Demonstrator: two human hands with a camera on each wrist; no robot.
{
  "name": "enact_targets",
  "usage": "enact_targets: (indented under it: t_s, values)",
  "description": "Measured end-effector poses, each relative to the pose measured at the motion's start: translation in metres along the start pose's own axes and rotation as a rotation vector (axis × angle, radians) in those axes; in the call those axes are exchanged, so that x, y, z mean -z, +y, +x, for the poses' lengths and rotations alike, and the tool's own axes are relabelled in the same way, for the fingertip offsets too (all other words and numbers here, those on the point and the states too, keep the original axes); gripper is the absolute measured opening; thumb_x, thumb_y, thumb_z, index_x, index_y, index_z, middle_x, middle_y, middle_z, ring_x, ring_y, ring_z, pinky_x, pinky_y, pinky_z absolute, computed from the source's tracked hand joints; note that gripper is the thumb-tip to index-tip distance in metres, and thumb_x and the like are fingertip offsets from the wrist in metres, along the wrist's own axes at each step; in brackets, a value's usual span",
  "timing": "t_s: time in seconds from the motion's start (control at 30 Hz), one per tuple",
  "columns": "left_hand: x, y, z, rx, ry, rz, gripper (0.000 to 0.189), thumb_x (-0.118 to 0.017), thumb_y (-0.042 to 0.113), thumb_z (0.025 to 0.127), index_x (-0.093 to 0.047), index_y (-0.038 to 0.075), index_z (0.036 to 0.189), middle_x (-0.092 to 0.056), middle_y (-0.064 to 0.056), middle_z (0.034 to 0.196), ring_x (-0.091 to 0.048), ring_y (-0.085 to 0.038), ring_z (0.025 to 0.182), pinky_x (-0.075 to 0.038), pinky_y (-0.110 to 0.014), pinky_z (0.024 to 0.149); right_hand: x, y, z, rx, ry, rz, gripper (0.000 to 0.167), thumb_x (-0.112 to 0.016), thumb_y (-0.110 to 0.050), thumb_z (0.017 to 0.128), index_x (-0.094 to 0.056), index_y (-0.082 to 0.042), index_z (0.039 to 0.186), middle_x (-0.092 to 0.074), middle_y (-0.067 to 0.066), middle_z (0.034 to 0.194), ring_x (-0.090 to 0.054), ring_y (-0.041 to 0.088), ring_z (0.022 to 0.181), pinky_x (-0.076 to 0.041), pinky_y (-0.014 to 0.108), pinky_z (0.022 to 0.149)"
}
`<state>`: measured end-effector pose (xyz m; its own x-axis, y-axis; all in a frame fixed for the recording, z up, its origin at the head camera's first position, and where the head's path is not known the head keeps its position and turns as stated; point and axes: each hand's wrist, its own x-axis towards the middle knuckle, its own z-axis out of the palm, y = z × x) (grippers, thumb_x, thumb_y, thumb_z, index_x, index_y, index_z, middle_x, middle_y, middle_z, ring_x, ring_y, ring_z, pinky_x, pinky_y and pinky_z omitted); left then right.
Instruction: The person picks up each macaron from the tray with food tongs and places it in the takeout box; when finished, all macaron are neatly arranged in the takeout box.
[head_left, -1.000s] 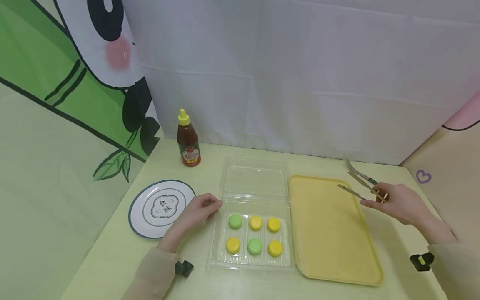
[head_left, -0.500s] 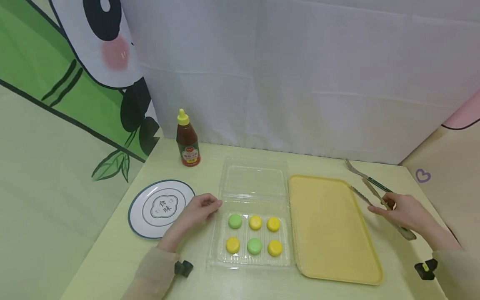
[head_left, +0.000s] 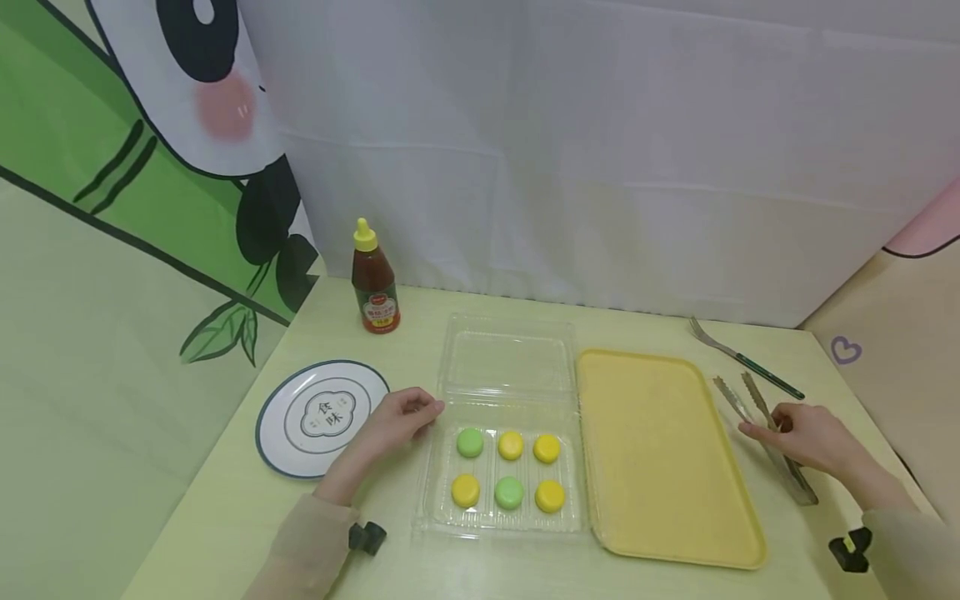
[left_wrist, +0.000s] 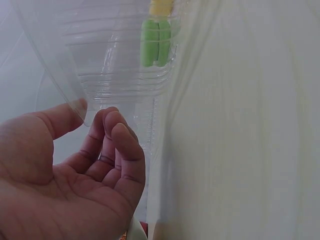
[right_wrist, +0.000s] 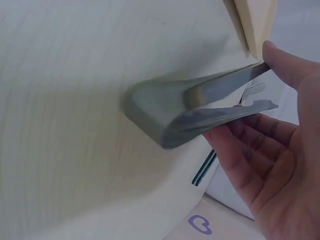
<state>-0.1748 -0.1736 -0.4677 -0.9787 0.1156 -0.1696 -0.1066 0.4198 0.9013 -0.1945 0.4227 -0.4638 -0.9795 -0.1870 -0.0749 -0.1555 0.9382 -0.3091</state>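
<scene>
A clear plastic container point(head_left: 510, 358) lies open on the table, its lid folded back. Several yellow and green macarons point(head_left: 511, 445) sit in two rows in its near half. My left hand point(head_left: 401, 417) pinches the container's left edge; in the left wrist view the thumb point(left_wrist: 67, 119) and curled fingers lie either side of the clear rim. To the right of the yellow tray point(head_left: 660, 458), my right hand point(head_left: 813, 437) holds metal tongs point(right_wrist: 155, 107) between thumb and fingers. Their arms stand apart with nothing between them, tips pointing away from me, low over the table.
A fork point(head_left: 757, 368) with a green handle lies beyond the tongs. Left of the container is a white plate point(head_left: 281, 433) with a blue rim, partly behind my left hand. A red sauce bottle point(head_left: 375, 287) stands at the back left, before a white curtain point(head_left: 570, 167).
My right hand has brought the tongs down and toward me, away from the fork, which now shows whole. The left hand stays at the container's edge.
</scene>
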Motion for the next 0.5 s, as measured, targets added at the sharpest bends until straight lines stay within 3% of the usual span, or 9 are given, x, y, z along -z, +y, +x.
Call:
enact_targets:
  t_s: [0.17, 0.4, 0.5]
  values:
    - [0.000, 0.000, 0.000, 0.005, -0.004, -0.003, 0.026, -0.064, 0.028, 0.098, -0.066, 0.002, 0.097, -0.059, -0.006, 0.075, -0.052, -0.018, 0.069, -0.043, -0.028, 0.062, -0.004, 0.003, 0.000, -0.011, -0.013, 0.000, 0.044, -0.064, -0.048, 0.094, -0.057, -0.007, 0.080, -0.057, 0.002, 0.071, -0.049, 0.017, 0.061, -0.041, 0.035, 0.058]
    - [0.000, 0.001, -0.002, 0.001, -0.002, -0.006, 0.027, -0.064, 0.028, 0.099, -0.066, 0.002, 0.097, -0.058, -0.005, 0.075, -0.051, -0.017, 0.069, -0.042, -0.028, 0.063, -0.011, 0.000, -0.004, -0.036, -0.001, 0.012, 0.047, -0.066, -0.049, 0.093, -0.049, -0.010, 0.073, -0.045, 0.002, 0.064, -0.041, 0.017, 0.059, -0.033, 0.034, 0.057]
    - [0.000, 0.002, -0.002, -0.004, 0.001, -0.011, 0.027, -0.064, 0.028, 0.098, -0.066, 0.001, 0.097, -0.058, -0.005, 0.075, -0.051, -0.018, 0.068, -0.042, -0.028, 0.062, -0.015, 0.002, -0.004, -0.034, 0.012, 0.008, 0.045, -0.067, -0.049, 0.092, -0.053, -0.010, 0.074, -0.049, 0.001, 0.066, -0.044, 0.017, 0.060, -0.035, 0.034, 0.056]
